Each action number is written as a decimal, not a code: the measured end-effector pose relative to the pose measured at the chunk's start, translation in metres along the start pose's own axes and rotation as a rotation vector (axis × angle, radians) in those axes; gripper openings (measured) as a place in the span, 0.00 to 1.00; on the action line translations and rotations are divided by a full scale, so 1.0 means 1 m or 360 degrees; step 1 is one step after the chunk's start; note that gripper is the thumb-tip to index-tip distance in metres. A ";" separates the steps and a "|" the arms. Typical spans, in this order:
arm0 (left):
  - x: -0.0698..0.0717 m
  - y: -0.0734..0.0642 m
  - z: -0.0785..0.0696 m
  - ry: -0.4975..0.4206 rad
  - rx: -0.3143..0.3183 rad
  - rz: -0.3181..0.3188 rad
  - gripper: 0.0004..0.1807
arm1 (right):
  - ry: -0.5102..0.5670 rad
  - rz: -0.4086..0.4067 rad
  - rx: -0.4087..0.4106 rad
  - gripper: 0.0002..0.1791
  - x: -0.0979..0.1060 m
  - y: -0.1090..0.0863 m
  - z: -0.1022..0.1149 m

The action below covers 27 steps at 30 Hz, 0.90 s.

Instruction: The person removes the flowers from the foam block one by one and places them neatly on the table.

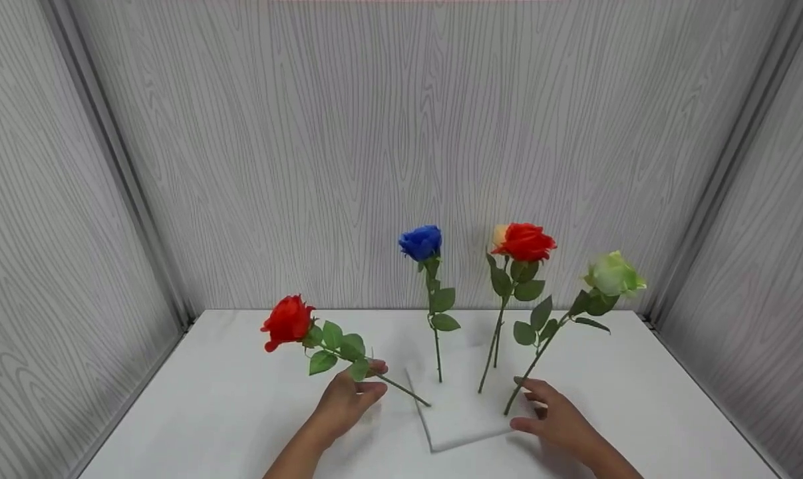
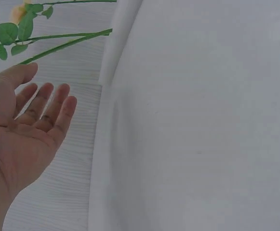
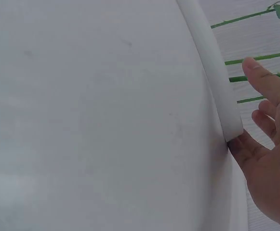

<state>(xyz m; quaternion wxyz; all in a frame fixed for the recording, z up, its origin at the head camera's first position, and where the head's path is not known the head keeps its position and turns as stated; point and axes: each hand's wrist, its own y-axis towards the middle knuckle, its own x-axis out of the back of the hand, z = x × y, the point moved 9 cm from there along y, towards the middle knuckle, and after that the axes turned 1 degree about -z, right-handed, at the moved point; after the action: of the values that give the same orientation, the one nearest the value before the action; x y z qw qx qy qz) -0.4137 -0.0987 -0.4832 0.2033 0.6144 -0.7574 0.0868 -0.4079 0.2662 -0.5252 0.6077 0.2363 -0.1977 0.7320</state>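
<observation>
A leaning red rose (image 1: 288, 324) at the left has its stem end at a thin white board (image 1: 458, 426). My left hand (image 1: 344, 402) is by its lower leaves, and in the left wrist view the fingers are spread loosely with nothing gripped. On the board's right side a pale green rose (image 1: 614, 275) tilts outward. Beside its lower stem is my right hand (image 1: 561, 419), thumb and fingers apart. The right wrist view has its lower fingertips right at the end of the board's edge (image 3: 212, 67), while the thumb overlaps a green stem (image 3: 260, 58).
A blue rose (image 1: 420, 243) stands upright on the board. Right of it, another red rose (image 1: 527, 242) partly hides a peach rose (image 1: 499, 235). The white table (image 1: 241, 399) is enclosed by wood-grain panels (image 1: 348, 146) at the back and both sides.
</observation>
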 end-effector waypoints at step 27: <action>-0.036 0.005 0.002 -0.0328 0.0180 0.0029 0.10 | -0.0080 -0.0060 -0.0174 0.39 -0.010 0.015 -0.013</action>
<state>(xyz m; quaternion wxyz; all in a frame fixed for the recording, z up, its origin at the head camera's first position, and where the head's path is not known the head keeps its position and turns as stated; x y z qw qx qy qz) -0.4132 -0.0655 -0.4991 0.0887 0.6237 -0.7737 0.0677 -0.4223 0.2628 -0.5419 0.6283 0.2246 -0.2480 0.7023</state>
